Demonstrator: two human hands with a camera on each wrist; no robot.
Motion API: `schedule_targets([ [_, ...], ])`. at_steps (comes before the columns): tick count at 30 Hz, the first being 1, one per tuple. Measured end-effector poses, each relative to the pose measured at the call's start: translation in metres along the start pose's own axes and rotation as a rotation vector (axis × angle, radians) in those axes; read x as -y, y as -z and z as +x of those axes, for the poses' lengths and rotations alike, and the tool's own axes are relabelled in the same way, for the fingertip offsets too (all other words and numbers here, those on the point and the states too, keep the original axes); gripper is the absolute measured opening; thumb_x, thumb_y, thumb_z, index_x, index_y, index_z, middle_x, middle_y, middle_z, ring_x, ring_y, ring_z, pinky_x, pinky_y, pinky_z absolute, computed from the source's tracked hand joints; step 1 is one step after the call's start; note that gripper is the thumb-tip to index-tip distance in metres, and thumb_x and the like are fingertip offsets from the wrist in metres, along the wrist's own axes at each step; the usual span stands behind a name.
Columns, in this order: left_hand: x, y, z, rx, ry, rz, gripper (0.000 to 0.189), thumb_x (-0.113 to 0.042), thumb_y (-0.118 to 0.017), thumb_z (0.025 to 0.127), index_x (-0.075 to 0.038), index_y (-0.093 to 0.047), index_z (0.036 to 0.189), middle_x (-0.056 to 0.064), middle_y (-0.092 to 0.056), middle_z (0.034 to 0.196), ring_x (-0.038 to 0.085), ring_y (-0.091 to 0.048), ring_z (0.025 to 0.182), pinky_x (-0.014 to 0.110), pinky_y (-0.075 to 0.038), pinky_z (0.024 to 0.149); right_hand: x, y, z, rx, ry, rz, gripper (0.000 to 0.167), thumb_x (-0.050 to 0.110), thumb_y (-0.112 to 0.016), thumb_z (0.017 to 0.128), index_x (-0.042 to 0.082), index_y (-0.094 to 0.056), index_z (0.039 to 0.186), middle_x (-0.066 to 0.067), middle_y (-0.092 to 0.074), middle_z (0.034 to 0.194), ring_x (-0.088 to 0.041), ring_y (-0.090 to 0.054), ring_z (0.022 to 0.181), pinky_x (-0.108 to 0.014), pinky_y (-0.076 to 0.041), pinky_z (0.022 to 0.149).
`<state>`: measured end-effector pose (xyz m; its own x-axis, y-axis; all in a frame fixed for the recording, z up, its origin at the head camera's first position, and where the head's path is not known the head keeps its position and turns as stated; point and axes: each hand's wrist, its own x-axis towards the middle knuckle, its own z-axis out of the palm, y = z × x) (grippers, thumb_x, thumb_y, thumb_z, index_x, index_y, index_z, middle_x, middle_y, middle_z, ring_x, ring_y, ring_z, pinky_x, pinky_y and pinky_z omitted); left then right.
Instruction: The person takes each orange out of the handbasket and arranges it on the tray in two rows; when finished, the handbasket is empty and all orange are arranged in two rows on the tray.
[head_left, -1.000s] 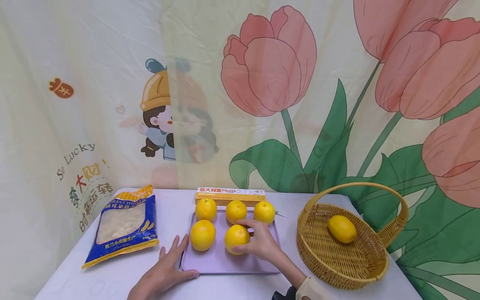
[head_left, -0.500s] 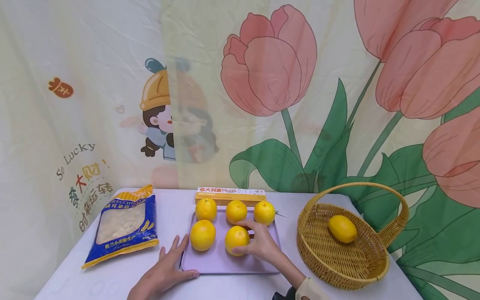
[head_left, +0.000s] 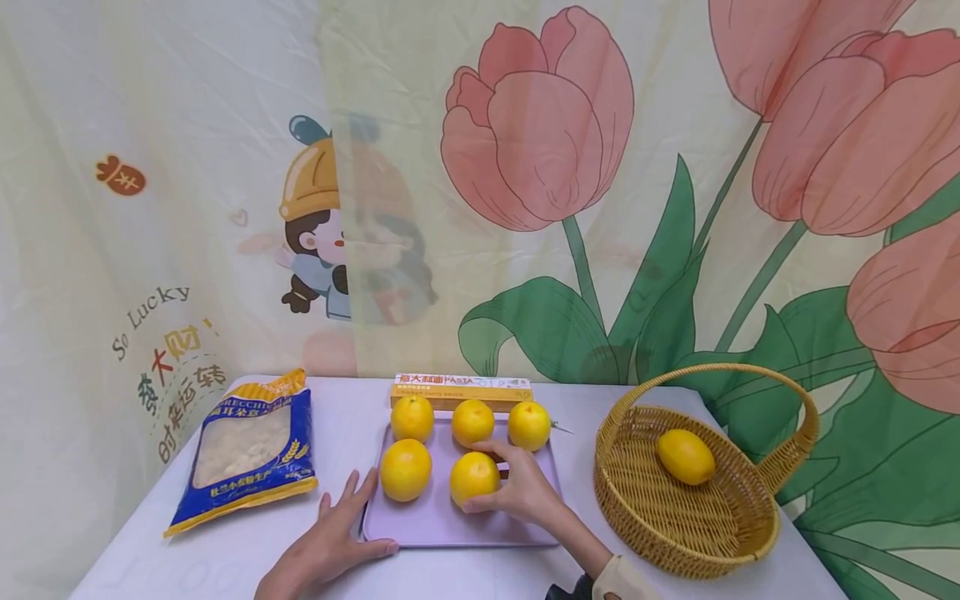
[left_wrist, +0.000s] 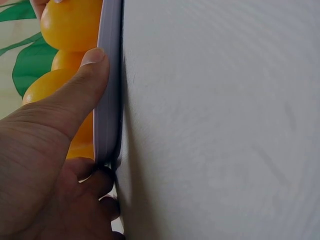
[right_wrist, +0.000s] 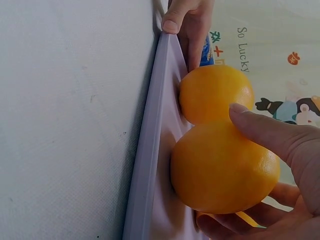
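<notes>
On the lilac tray (head_left: 442, 532) sit several oranges in two rows. My right hand (head_left: 523, 490) grips the front-row right orange (head_left: 471, 479), thumb on its near side and fingers round its far side. In the right wrist view this orange (right_wrist: 225, 170) appears at the tray surface, in front of the front-row left orange (right_wrist: 215, 92). My left hand (head_left: 326, 537) rests at the tray's front left corner, its fingers spread along the left side. Its thumb (left_wrist: 82, 82) touches the front rim in the left wrist view.
Right of the tray, a wicker basket (head_left: 637, 525) with a tall handle holds one oblong yellow fruit (head_left: 686, 456). A blue pasta bag (head_left: 251, 450) lies on the left. Behind the tray is a pasta box (head_left: 461, 393). A printed curtain (head_left: 390, 67) hangs behind the table.
</notes>
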<state>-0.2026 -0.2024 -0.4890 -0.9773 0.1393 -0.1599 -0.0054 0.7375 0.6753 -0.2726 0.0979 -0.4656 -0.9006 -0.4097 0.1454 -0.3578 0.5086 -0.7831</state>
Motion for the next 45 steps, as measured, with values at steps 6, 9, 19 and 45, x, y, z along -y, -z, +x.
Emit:
schedule_targets([
  [6, 0.000, -0.001, 0.002, 0.004, 0.014, 0.005, 0.122, -0.048, -0.095, 0.080, -0.002, -0.026, 0.170, 0.041, -0.011, 0.171, 0.078, -0.001, 0.147, 0.089, -0.007, 0.116, 0.000, 0.000, 0.000, 0.002, -0.012, -0.001, 0.079, 0.022, -0.103, 0.073, 0.004, -0.068, 0.141, -0.010, -0.071, 0.141, -0.030, -0.064, 0.123, -0.053, -0.060, 0.104],
  [9, -0.001, -0.001, 0.002, 0.004, 0.032, 0.015, 0.123, -0.051, -0.094, 0.079, -0.004, -0.026, 0.170, 0.040, -0.011, 0.171, 0.079, -0.001, 0.147, 0.090, -0.009, 0.114, 0.001, 0.000, -0.001, 0.002, -0.018, 0.006, 0.078, 0.022, -0.103, 0.073, 0.005, -0.068, 0.141, -0.011, -0.070, 0.141, -0.031, -0.064, 0.123, -0.055, -0.060, 0.105],
  [19, 0.000, -0.001, 0.003, 0.007, 0.059, 0.024, 0.125, -0.055, -0.094, 0.078, -0.006, -0.025, 0.171, 0.039, -0.009, 0.172, 0.079, -0.001, 0.146, 0.093, -0.013, 0.110, 0.001, 0.005, -0.008, -0.040, 0.043, 0.003, 0.077, 0.021, -0.103, 0.073, 0.003, -0.068, 0.139, -0.014, -0.071, 0.139, -0.037, -0.064, 0.128, -0.060, -0.055, 0.109],
  [45, 0.000, -0.002, 0.004, 0.030, 0.085, 0.021, 0.126, -0.056, -0.093, 0.079, -0.004, -0.024, 0.170, 0.040, -0.007, 0.171, 0.077, 0.001, 0.147, 0.092, -0.008, 0.112, 0.050, 0.125, -0.123, 0.015, 0.193, -0.250, 0.053, 0.034, -0.095, 0.084, 0.018, -0.072, 0.130, 0.002, -0.075, 0.128, -0.007, -0.066, 0.105, -0.026, -0.063, 0.084],
])
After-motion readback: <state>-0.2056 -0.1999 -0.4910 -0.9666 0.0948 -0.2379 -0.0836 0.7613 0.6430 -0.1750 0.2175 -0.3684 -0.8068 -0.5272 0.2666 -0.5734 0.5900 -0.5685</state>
